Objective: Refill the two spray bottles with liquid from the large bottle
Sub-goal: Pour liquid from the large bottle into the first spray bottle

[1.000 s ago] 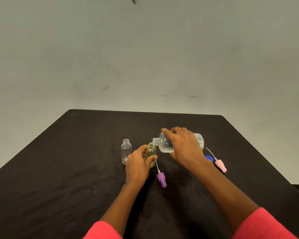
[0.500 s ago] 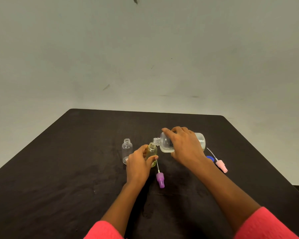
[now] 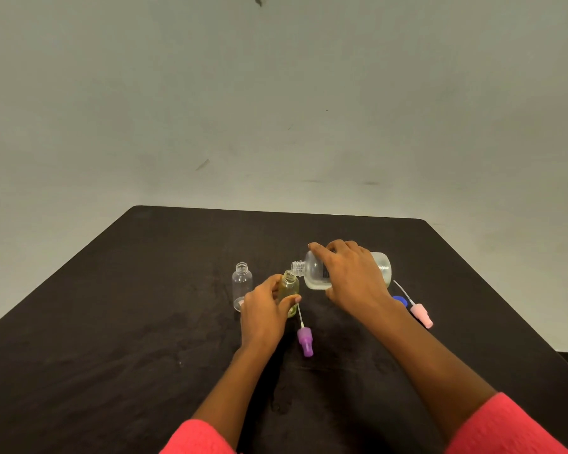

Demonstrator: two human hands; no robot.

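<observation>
My right hand [image 3: 351, 273] grips the large clear bottle [image 3: 312, 271], tipped on its side with its open neck right at the mouth of a small yellowish spray bottle [image 3: 289, 288]. My left hand [image 3: 264, 311] holds that small bottle upright on the black table [image 3: 112, 322]. A second small clear bottle [image 3: 242, 285] stands uncapped just left of my left hand. A purple spray head [image 3: 305, 342] with its tube lies in front of the yellowish bottle. A pink spray head [image 3: 420, 314] and a blue cap [image 3: 400, 300] lie right of my right wrist.
A plain grey wall rises behind the table's far edge [image 3: 276, 211]. The table's right edge [image 3: 505, 296] runs diagonally close to the pink spray head.
The large bottle stays tipped at the small bottle's mouth. Both hands hold nearly the same pose; the view has only shifted slightly.
</observation>
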